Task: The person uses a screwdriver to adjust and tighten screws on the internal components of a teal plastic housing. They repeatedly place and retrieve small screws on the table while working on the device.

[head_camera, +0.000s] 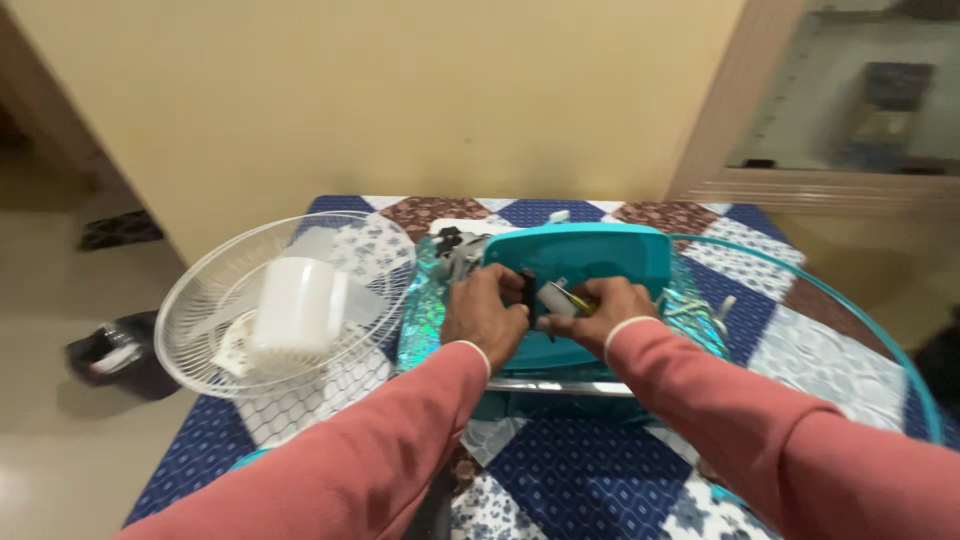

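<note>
Patchwork cloth covers the table, with a white fan guard at left. At centre, the left hand clamps a teal housing to steady it, while the right hand pinches what seems a small white part.

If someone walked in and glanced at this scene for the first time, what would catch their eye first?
Most likely the bright teal plastic housing in the middle of the patchwork-covered table, with the left hand and right hand working on it; the right hand pinches a small white part. Next, the white wire fan guard lying to the left, and a teal ring curving along the right side.
</note>
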